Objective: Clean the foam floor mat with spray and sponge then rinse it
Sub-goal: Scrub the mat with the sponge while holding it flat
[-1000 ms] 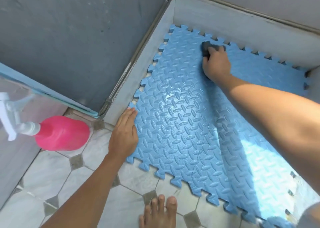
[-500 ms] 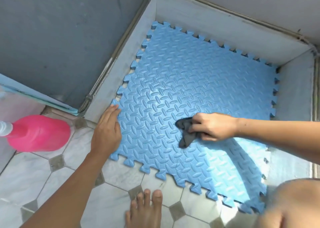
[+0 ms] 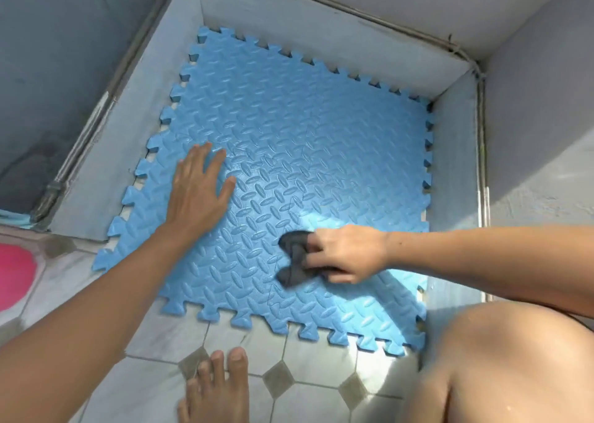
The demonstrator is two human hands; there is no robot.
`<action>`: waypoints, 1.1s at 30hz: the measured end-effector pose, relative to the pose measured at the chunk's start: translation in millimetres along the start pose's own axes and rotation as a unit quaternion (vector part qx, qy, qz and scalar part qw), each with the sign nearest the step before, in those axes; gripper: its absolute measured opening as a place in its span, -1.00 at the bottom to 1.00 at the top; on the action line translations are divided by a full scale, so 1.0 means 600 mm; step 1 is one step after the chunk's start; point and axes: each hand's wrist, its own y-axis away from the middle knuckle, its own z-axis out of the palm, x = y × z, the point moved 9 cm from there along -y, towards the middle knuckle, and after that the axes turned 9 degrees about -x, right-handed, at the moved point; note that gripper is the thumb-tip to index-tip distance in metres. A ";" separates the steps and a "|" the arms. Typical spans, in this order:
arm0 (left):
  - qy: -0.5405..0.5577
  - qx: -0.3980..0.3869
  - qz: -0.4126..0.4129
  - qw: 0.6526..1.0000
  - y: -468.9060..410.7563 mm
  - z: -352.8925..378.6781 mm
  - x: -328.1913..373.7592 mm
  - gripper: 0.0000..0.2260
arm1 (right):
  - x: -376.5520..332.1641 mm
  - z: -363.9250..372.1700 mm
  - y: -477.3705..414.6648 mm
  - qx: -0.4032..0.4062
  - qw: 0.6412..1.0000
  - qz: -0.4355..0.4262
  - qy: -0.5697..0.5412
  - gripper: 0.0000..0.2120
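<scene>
A blue foam floor mat (image 3: 305, 152) with a raised diamond pattern and jigsaw edges lies in a tiled corner recess. My right hand (image 3: 347, 254) presses a dark grey sponge (image 3: 294, 263) onto the mat's near middle, fingers closed over it. My left hand (image 3: 199, 188) lies flat on the mat's left part, fingers spread, holding nothing. The pink spray bottle (image 3: 14, 276) shows only partly at the left edge of the view, on the floor tiles.
Grey-white walls (image 3: 321, 40) of the recess rise along the mat's far and right sides. My bare foot (image 3: 215, 387) rests on the patterned floor tiles near the mat's front edge, and my knee (image 3: 501, 364) fills the lower right.
My right hand dragged the sponge from the mat's far edge back to its near middle. My left hand shifted from the mat's left edge onto its surface.
</scene>
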 end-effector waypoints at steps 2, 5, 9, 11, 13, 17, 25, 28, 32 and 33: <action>-0.002 0.007 -0.011 1.000 0.001 0.003 -0.008 -0.47 | -0.048 0.050 0.031 -0.101 0.990 -0.094 0.027 -0.68; -0.011 0.011 -0.012 1.000 0.000 0.007 -0.008 -0.47 | 0.025 0.050 0.075 -0.116 0.992 -0.048 0.027 -0.66; -0.011 0.011 -0.018 1.000 0.003 0.002 -0.005 -0.47 | 0.250 -0.026 0.159 0.036 0.955 0.289 -0.061 -0.66; -0.013 0.012 -0.019 1.000 0.002 -0.001 -0.004 -0.47 | 0.320 -0.035 0.214 0.088 0.886 0.444 -0.104 -0.66; -0.015 0.013 -0.021 1.000 0.001 -0.001 -0.004 -0.46 | 0.319 -0.031 0.223 0.095 0.862 0.488 -0.100 -0.63; -0.019 0.022 -0.020 0.999 0.003 0.000 -0.005 -0.47 | 0.167 -0.008 0.124 0.073 0.959 0.269 -0.045 -0.59; -0.019 0.029 -0.018 0.999 0.004 -0.003 -0.002 -0.47 | 0.134 -0.029 0.048 0.096 0.984 0.141 -0.054 -0.60; -0.021 0.026 -0.023 0.999 0.004 -0.001 -0.003 -0.47 | 0.329 -0.056 0.160 0.226 0.871 0.415 -0.135 -0.58; -0.021 0.034 -0.025 0.999 0.004 0.000 -0.003 -0.47 | 0.448 -0.013 0.305 0.330 0.626 0.666 -0.237 -0.56; -0.022 0.037 -0.026 0.999 0.003 0.000 -0.002 -0.47 | 0.449 -0.014 0.293 0.329 0.607 0.680 -0.246 -0.55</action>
